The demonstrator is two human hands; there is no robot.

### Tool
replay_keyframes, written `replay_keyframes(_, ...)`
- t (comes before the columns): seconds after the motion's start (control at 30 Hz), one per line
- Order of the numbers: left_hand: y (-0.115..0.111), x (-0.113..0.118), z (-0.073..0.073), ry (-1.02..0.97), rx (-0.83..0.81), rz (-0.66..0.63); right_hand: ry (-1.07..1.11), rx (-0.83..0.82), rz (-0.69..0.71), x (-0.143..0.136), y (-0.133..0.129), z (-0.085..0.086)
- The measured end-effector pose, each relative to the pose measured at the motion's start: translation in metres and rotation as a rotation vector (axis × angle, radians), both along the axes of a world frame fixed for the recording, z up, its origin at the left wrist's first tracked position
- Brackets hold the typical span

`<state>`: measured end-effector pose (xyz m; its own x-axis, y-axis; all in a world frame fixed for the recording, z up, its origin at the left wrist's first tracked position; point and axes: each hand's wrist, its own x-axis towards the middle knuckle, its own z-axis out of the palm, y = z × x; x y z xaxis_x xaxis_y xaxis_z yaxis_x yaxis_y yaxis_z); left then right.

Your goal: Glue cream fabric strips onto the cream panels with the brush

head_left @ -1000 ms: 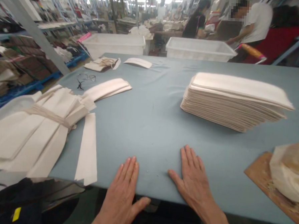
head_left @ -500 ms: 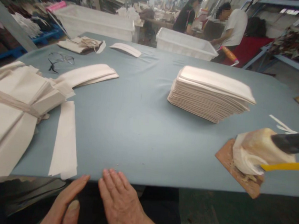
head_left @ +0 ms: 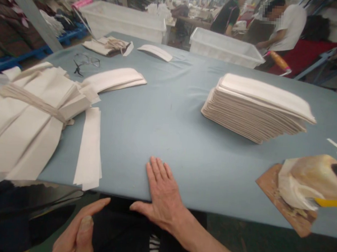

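Right hand (head_left: 163,195) lies flat at the near edge of the grey-blue table (head_left: 162,133), palm down, fingers spread and pointing up the frame, gripping nothing. Left hand (head_left: 76,230) hangs below the table edge at the bottom of the frame, loosely curled and empty, thumb up, touching nothing that shows.

Nearest thing is the loose strip of white fabric pieces (head_left: 89,148), lower left of centre, its end overhanging the table edge, just left of the flat hand. It looks light, thin and limp: a pinch at the near end would likely lift only the top ply, so a flat hand across the width should control it better.

Above it, at left, a big tied bundle of cut pieces (head_left: 30,111), bound by a band. Right of centre stands the tall neat stack (head_left: 256,108), probably heavy as a whole and inclined to slide ply on ply. An iron on its board (head_left: 303,185) sits at lower right. Spectacles (head_left: 85,61) lie upper left; other people work in the background.
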<state>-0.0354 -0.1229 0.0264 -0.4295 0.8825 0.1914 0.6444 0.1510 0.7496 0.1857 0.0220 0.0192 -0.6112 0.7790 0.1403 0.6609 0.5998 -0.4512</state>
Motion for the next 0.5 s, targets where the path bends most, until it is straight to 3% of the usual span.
replay_keyframes(0.1, 0.001, -0.003, -0.003, -0.070, -0.051, 0.096, 0.040, 0.015, 0.136, -0.026, -0.021, 0.007)
replay_keyframes(0.17, 0.001, -0.006, -0.007, -0.122, -0.060, 0.133, 0.034, 0.065, 0.230, -0.027, -0.031, 0.013)
replay_keyframes(0.33, -0.003, -0.005, -0.014, -0.247, -0.076, 0.169, 0.039, 0.134, 0.542, 0.015, -0.048, 0.011)
replay_keyframes(0.4, -0.007, -0.002, -0.015, -0.328, -0.134, 0.171, 0.099, 0.091, 0.507, 0.039, -0.055, 0.007)
replay_keyframes(0.5, -0.005, 0.008, -0.009, -0.542, -0.211, 0.178, 0.178, -0.034, 0.307, 0.068, -0.064, 0.008)
